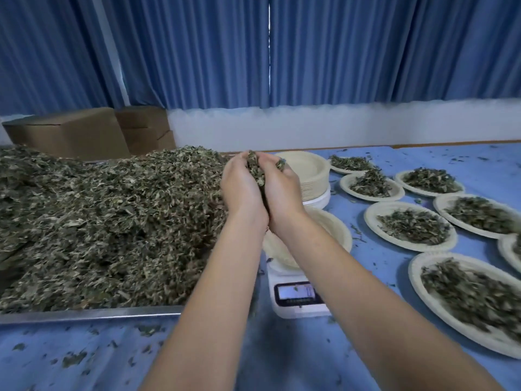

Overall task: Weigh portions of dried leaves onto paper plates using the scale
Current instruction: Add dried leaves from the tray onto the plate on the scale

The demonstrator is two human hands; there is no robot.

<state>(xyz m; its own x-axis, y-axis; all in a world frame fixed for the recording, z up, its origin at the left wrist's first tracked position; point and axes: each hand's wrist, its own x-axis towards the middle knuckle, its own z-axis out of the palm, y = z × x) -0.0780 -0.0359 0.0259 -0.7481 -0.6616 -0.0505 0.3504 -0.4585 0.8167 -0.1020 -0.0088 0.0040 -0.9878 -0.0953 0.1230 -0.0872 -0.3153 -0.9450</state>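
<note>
Head view: blue table cover [366,277], littered with leaf crumbs. Metal tray [90,313] at 9 o'clock, piled high with dried leaves [112,221]. Left hand [242,187] and right hand [282,190] pressed together, fingers curled up, cupping a clump of leaves [255,167] above the tray's right edge. White scale [296,294] at centre, empty paper plate [329,230] on it; readout too blurred to read. Stack of plates [313,176] at 12 o'clock behind the hands. Filled plates [414,227] spread from 1 to 4 o'clock. Cardboard boxes [84,131] at 10 o'clock. Blue curtains [338,52] over a white wall [310,128] along the back.
</note>
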